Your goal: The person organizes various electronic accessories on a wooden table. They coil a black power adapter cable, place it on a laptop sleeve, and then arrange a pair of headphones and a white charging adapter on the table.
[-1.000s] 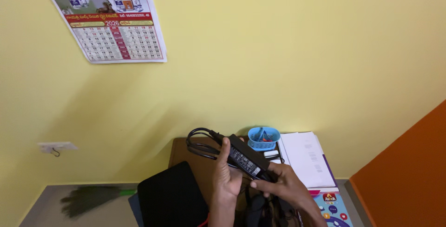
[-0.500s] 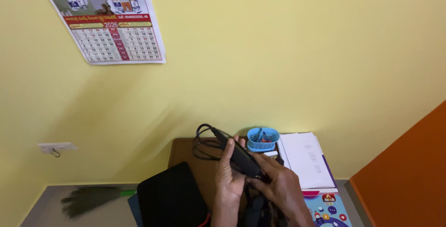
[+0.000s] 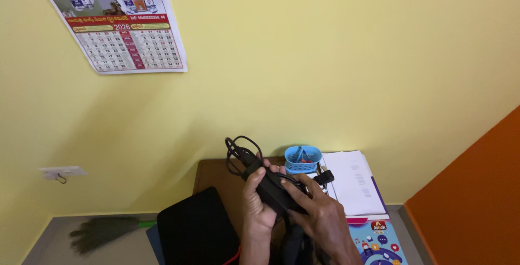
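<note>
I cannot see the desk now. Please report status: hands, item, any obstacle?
Left hand and right hand both grip black power adapter. Cable looped above it. Blue basket behind, apart.

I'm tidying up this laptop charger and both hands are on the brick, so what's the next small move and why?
Probably gather the loose cable loops against the black power brick. The left hand and right hand both grip the brick above the brown table, while the cable sticks up, uncoiled.

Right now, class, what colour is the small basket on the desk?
Light blue basket, clearest in the head view.
</note>
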